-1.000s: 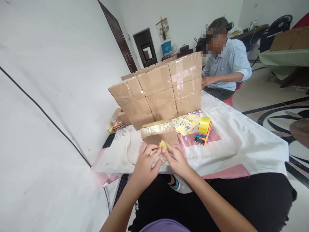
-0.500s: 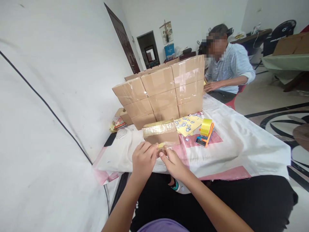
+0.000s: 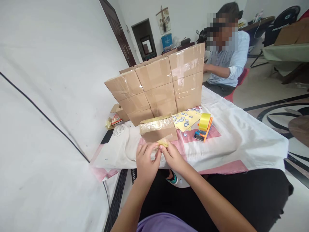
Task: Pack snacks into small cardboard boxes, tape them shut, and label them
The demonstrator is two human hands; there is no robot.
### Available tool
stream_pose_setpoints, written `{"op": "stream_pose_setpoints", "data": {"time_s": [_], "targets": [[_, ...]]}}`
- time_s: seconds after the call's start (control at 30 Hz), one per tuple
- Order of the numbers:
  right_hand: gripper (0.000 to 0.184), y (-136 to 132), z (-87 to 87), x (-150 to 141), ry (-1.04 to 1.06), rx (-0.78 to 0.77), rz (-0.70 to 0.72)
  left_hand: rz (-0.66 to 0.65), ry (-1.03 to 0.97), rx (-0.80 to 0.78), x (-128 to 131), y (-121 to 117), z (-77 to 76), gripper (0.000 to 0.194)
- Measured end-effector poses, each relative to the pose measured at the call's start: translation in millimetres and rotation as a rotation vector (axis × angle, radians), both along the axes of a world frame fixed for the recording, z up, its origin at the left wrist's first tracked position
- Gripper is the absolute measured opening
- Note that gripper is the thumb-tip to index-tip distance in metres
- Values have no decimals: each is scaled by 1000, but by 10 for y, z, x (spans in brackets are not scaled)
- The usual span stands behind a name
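Both my hands meet just in front of a small taped cardboard box [image 3: 158, 132] at the table's near side. My left hand [image 3: 147, 161] pinches a crumpled piece of yellowish clear film [image 3: 163, 142] from the left, thumb and fingertips together. From the other side my right hand [image 3: 173, 156] grips the same film between thumb and fingers. Whether it is tape or a small bag I cannot tell. To the right, a yellow tape roll sits in an orange and blue tape dispenser [image 3: 204, 128]. Yellow sheets [image 3: 189, 116] carry several small white-and-blue pieces.
A wall of stacked, taped cardboard boxes [image 3: 160, 85] rises behind the small box. Beyond it a person [image 3: 228, 61] sits on a red chair. A black phone-like object [image 3: 107, 137] and a packet [image 3: 113, 121] lie by the left wall. A white and pink cloth [image 3: 241, 138] covers the table.
The film is bunched tighter between my fingertips, and more of its yellow shows above them. My view has tilted a little, shifting the scene up and left. The other person's arm and head have moved.
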State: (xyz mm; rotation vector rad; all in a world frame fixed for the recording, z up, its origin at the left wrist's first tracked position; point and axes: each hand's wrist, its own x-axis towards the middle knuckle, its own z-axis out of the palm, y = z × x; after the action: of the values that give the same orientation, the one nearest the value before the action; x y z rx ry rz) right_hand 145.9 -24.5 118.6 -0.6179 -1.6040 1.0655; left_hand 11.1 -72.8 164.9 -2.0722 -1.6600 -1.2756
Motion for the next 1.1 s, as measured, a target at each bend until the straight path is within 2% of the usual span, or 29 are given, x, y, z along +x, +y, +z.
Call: {"op": "stream_pose_setpoints", "data": {"time_s": [0.07,0.1,0.2,0.27,0.33,0.47,0.57,0.73,0.8,0.9,0.97,1.1], "targets": [[25,15,9,16,26,-13,-17,64,-3,2,-24,14,-10,28],[25,19,13,19,64,-29,-17,45,-36,-45,-41,22,-10,32],[29,10,27,3,180,-120,-11,-128,-178,-301,-82,33,-4,26],[32,-16,42,-23,199,-180,-12,-157,-286,-395,-92,29,1,22],[33,-48,58,-54,180,-219,-12,-154,-401,-418,-96,27,5,20],[29,-94,51,-116,178,-234,-41,-254,-618,-471,-109,56,3,22],[30,-87,16,-135,219,-258,-47,-304,-678,-502,-103,92,-14,27],[37,-14,36,-47,275,-325,38,-358,-748,-515,-18,142,-45,30],[38,13,66,24,199,-271,-25,-369,-769,-514,23,156,-59,30],[39,36,96,134,-36,-70,-277,-365,-793,-513,67,173,-99,30],[43,38,107,185,-134,11,-374,-359,-801,-516,81,180,-132,30],[45,22,157,206,-39,-76,-261,-379,-808,-539,76,178,-153,36]]}}
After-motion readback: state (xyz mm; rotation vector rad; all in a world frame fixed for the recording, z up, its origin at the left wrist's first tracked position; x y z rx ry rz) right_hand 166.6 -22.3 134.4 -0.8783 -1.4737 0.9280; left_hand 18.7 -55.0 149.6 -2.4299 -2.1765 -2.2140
